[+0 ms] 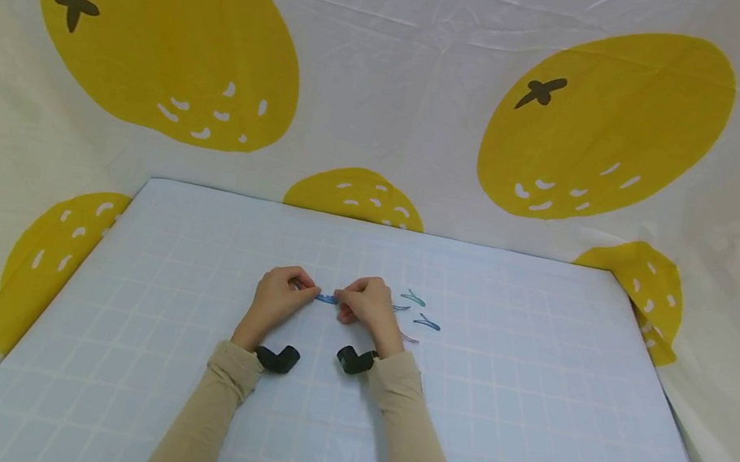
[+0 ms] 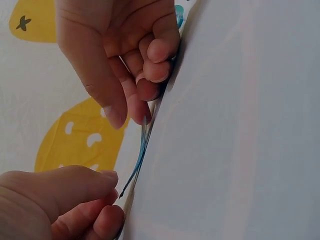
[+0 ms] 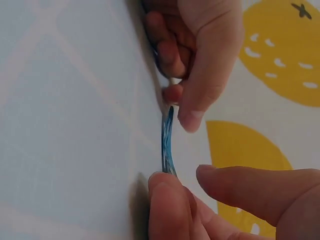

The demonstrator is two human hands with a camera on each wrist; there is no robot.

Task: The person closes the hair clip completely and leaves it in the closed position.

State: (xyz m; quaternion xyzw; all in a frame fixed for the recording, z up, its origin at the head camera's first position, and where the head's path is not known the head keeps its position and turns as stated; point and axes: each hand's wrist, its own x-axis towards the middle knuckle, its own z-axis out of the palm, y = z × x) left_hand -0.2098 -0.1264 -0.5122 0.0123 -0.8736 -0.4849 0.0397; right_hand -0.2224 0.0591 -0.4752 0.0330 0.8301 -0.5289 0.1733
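A slim blue hair clip (image 1: 327, 298) lies on the table between the two hands. In the left wrist view, the blue hair clip (image 2: 140, 155) shows a slight bend along its length. My left hand (image 1: 283, 300) is at its left end, thumb apart from the fingers and the clip tip beside them. From the other side, my right hand (image 1: 367, 309) touches the right end with a fingertip; its thumb (image 3: 225, 190) stands away from the clip. Right of that hand lie a green hair clip (image 1: 413, 297), another blue hair clip (image 1: 427, 322) and a pinkish clip (image 1: 410, 340).
One more clip (image 1: 403, 308) shows partly beside the right hand. Black wrist cameras, left one (image 1: 277, 358) and right one (image 1: 355, 361), sit near the cuffs. A pale checked cloth (image 1: 515, 422) covers the table, and a fruit-print curtain (image 1: 395, 87) hangs behind it.
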